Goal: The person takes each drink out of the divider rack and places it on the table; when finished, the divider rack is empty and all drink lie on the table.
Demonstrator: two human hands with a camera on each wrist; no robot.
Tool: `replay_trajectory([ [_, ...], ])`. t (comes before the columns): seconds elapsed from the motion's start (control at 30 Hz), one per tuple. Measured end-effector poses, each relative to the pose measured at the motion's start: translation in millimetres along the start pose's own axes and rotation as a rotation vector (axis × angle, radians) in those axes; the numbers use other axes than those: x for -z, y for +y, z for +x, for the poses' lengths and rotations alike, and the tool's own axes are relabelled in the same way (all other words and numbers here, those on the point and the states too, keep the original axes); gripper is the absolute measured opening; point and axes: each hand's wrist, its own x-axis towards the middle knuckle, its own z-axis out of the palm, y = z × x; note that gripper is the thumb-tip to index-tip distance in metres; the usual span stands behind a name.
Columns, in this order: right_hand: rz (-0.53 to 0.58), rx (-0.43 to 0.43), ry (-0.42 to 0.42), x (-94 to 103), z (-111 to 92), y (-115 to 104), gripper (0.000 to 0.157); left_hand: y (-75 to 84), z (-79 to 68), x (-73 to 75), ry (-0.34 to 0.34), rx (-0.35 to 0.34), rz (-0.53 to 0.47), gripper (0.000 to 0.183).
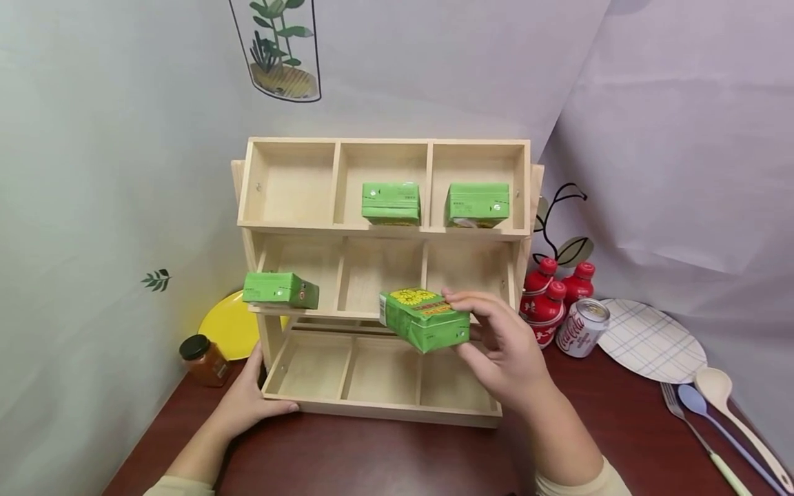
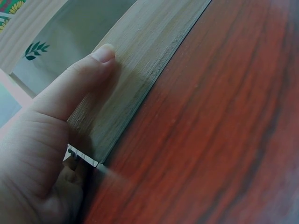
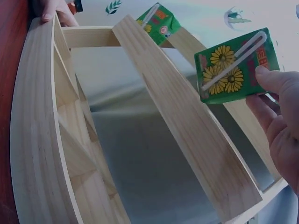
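A green drink carton (image 1: 428, 318) with yellow flowers is held by its right end between the thumb and fingers of my right hand (image 1: 505, 344). It is tilted in front of the middle tier of a wooden shelf rack (image 1: 381, 413). The right wrist view shows a straw on the carton's face (image 3: 236, 67). My left hand (image 1: 251, 399) grips the rack's lower left corner, thumb (image 2: 105, 53) across the front board, other fingers mostly hidden at the side. Similar cartons stand in the top tier's centre (image 1: 391, 203) and right (image 1: 477, 203) compartments; another carton (image 1: 279, 289) sits at middle left.
At left are a dark-lidded jar (image 1: 205, 359) and a yellow plate (image 1: 232, 324). Red bottles (image 1: 542, 313), a Coca-Cola can (image 1: 583, 327) and a checked plate (image 1: 651, 341) stand right of the rack. Nearby lie a fork (image 1: 688, 420), a blue spoon (image 1: 695, 399) and a cream ladle (image 1: 713, 386).
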Motion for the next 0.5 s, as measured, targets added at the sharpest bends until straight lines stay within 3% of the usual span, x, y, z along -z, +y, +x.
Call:
replay_trajectory([
  [0.27,0.146,-0.03,0.022,8.9,-5.0,-1.9,0.051,-1.5,0.7,0.5,-0.006,0.009,0.01,0.138],
  [0.5,0.13,-0.039,0.024,22.2,-13.0,-0.5,0.052,-1.5,1.1,1.2,-0.009,0.027,0.022,0.139],
])
